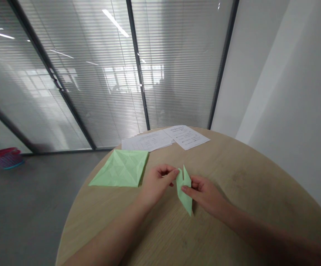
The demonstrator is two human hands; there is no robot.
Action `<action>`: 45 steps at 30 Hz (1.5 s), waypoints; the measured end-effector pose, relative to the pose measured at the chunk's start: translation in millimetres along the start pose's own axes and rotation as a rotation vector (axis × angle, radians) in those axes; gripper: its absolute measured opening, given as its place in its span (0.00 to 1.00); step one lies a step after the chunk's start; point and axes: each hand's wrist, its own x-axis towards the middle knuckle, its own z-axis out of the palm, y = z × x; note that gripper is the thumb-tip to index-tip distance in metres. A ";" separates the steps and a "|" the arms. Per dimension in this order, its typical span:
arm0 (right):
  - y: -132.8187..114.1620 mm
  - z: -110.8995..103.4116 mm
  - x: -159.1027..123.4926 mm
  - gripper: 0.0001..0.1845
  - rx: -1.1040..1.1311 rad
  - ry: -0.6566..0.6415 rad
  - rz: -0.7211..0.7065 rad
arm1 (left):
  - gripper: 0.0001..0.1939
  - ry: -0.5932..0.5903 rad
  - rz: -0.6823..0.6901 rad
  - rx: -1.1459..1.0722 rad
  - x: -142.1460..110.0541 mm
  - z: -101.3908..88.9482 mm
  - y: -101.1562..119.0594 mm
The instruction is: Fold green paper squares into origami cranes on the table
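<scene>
Centrally, above a round wooden table (240,177), a small folded green paper (187,201) is held between two bare hands. Shape: narrow and long, two points upward with a slit between them, one point downward. Whether the lower tip touches the tabletop cannot be told.

Left hand (156,183): thumb and forefinger pinch the paper's upper left edge; the other fingers curl in toward the palm. Right hand (206,192): thumb pressed flat on the near face, fingers bent behind the right edge, grasping it; their tips are hidden.

Left of the hands, near the table's edge, lies a larger green sheet (125,168), flat and crossed with creases. Beyond it, at the far rim, white printed pages (189,137) overlap; print too small to read. On the grey floor at far left, a red and blue basket (6,159). Behind the table, a glass partition (182,74) with lowered blinds; to the right, a white wall (296,92).
</scene>
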 end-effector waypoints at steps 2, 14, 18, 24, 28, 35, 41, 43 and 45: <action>-1.4 0.3 -0.8 0.16 -0.003 -0.002 0.011 | 0.14 0.017 0.004 0.018 0.0 -0.6 0.1; 3.8 -3.6 6.4 0.21 0.066 -0.022 0.024 | 0.14 0.076 -0.042 0.027 4.8 -4.0 -5.8; 6.6 -4.7 7.9 0.21 0.057 0.004 0.056 | 0.11 0.092 -0.029 0.024 6.2 -5.8 -7.6; 2.7 -4.4 7.0 0.19 0.083 0.031 0.049 | 0.11 0.149 -0.043 0.008 4.1 -3.5 -5.9; 0.1 -5.1 6.7 0.18 0.112 0.048 0.041 | 0.15 0.198 -0.043 -0.016 2.4 -1.8 -6.1; -0.4 -7.2 6.9 0.17 0.081 0.070 -0.005 | 0.17 -0.054 -0.068 0.028 2.0 4.2 -14.6; 3.9 -9.8 9.9 0.16 0.107 0.133 -0.092 | 0.16 -0.121 -0.069 0.060 3.7 9.0 -24.3; 7.5 -10.3 11.1 0.14 0.096 0.139 -0.116 | 0.16 -0.110 -0.068 0.045 4.8 8.2 -24.7; 10.9 -10.7 12.1 0.12 0.062 0.136 -0.136 | 0.15 -0.102 -0.064 0.027 5.5 7.0 -24.3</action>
